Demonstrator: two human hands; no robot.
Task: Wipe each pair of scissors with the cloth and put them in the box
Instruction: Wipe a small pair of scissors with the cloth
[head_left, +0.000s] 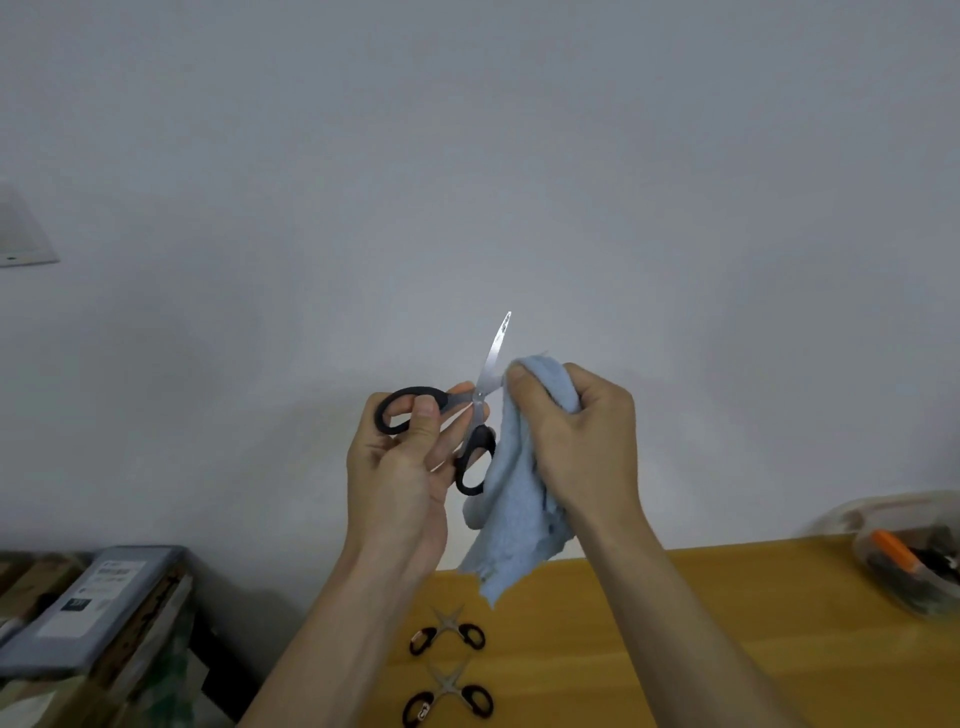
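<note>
My left hand (402, 462) grips black-handled scissors (470, 415) by one handle loop, held up in front of the wall with the blades spread open. One blade points up; the other is hidden in the light blue cloth (519, 499). My right hand (571, 431) pinches that cloth around the hidden blade, and the rest of the cloth hangs down. Two small black-handled scissors (448, 631) (448, 693) lie open on the yellow table (727, 623) below. A clear plastic box (909, 556) with several scissors inside, one orange-handled, sits at the table's far right.
A plain grey-white wall fills the upper view. At lower left, beside the table's left edge, a grey flat package (88, 608) lies on stacked cardboard and clutter.
</note>
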